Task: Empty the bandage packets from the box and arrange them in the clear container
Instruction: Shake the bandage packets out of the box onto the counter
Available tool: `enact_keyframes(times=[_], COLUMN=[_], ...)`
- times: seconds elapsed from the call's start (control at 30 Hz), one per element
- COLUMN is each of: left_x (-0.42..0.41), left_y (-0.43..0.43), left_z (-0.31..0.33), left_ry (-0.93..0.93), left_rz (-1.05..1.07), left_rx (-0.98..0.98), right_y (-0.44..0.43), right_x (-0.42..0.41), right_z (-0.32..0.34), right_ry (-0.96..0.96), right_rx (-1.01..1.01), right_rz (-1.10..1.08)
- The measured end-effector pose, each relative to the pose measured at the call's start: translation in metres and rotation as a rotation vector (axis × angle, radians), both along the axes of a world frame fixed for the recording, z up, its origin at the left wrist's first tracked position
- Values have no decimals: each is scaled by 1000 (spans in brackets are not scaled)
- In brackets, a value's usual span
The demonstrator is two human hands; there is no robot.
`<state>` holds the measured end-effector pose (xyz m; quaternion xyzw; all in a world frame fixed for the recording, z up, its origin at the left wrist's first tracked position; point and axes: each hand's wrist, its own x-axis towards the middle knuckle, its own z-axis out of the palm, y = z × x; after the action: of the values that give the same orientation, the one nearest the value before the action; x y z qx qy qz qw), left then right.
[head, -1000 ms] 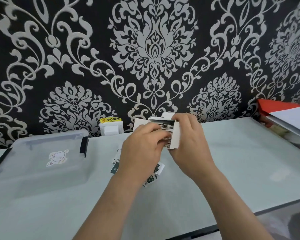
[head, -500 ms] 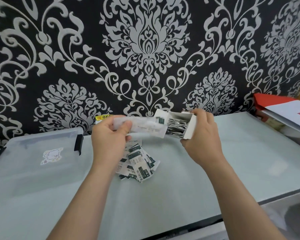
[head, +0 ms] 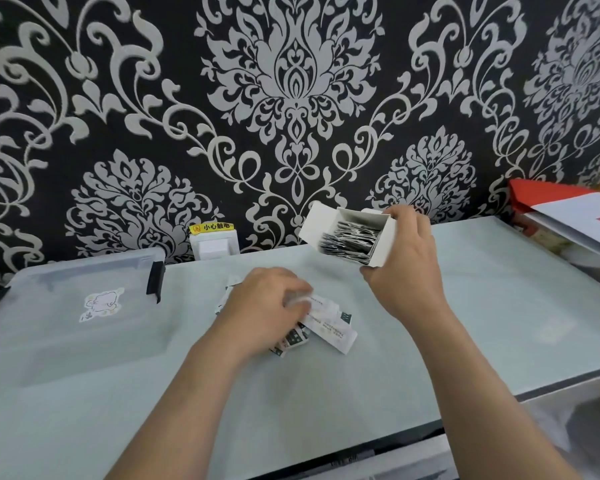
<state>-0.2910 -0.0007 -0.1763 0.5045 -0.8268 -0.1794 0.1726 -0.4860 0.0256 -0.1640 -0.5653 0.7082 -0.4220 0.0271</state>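
Right fingers [head: 397,216] grasp the white cardboard box [head: 382,245]; left fingers [head: 297,295] blurred, grip unclear.

Quick layout rundown: the table [head: 430,341] runs along the wall [head: 291,98]. The container [head: 84,341] sits on its left end, back edge near the wall, and a socket [head: 215,245] is on the wall just right of it. Mid-table there's a pile of packets [head: 291,339] with a folded sheet [head: 329,327] lying across it, and the left hand [head: 264,306] is on top of both. The right hand [head: 406,258] holds the box [head: 383,247] up off the table, behind and right of the pile, with packets [head: 347,242] inside. A stack of folders [head: 575,220] sits far right.
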Motion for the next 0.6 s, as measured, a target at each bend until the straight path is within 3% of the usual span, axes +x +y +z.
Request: enact_keyframes(times=[0.1,0.2,0.23,0.3,0.4,0.47,0.6], left_x=[-7,-12,-12,-12,-11,-11,-12], left_y=[4,6,7,9,10,10,7], left_z=[-11,-13,-10,-1,13,16,7], left_ry=[-291,-313,-230,128,610,652,539], left_rz=[-47,-6,26,119,220,178,105], left_rx=[42,-74,-145,-267,-282,-251,-302], right_y=[0,-1,-1,-2,-4,-5,-5], right_x=[2,6,8,11,18,24,35], right_z=[-1,-5,-7,-10,-13,-14,-14], right_ry=[-5,13,22,38,65,90,161], right_rx=[-11,-49,-61,-94,-147,-144,-152], right_rz=[26,51,57,63,83,124,193])
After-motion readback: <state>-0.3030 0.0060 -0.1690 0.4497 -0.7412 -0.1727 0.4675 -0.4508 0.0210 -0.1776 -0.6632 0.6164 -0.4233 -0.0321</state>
